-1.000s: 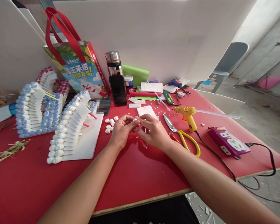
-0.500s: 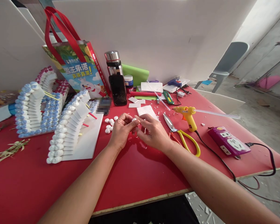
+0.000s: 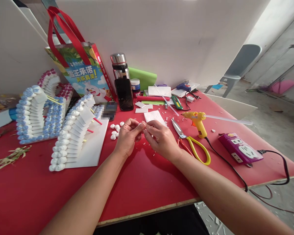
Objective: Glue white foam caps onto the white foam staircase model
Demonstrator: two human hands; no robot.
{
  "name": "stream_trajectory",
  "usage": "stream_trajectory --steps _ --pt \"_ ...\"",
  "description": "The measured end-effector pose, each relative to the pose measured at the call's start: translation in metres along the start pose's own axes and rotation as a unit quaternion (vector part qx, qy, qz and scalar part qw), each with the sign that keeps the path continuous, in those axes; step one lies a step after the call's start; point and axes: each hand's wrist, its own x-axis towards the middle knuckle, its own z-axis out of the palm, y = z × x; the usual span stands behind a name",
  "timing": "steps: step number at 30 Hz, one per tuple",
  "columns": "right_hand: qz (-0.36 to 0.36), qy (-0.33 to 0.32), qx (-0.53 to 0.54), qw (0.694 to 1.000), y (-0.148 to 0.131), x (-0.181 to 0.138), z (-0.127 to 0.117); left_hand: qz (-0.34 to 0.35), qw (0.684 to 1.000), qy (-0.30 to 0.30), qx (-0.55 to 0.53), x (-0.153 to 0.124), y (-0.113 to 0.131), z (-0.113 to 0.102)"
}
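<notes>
Over the middle of the red table (image 3: pixel 142 182), my left hand (image 3: pixel 128 135) and my right hand (image 3: pixel 161 138) meet at the fingertips. Both are closed, pinching one small white paper roll between thumbs and index fingers; the fingers now cover nearly all of it. Several similar white paper rolls (image 3: pixel 113 137) lie just left of my left hand. Beyond my right hand is a stack of white paper sheets (image 3: pixel 155 117). To the left stands a curved structure (image 3: pixel 72 133) faced with white rolls, on a white board (image 3: pixel 98 147).
Scissors (image 3: pixel 198 148) with red and yellow handles, a yellow glue gun (image 3: pixel 198 122) and a purple power strip (image 3: pixel 240 147) lie to the right. A flask (image 3: pixel 119 62), a leaning phone (image 3: pixel 123 94) and a printed bag (image 3: pixel 85 75) stand behind. Blue-and-white structures (image 3: pixel 30 114) are far left.
My fingertips have drawn closer together over the white paper roll, which showed between them before and is now mostly covered. The things on the table have stayed put.
</notes>
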Motion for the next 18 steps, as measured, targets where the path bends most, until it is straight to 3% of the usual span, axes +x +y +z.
stream_trajectory --steps 18 --pt "0.001 0.02 -0.096 0.995 -0.0043 0.0041 -0.0059 -0.046 0.996 -0.023 -0.069 -0.0041 0.0058 0.0061"
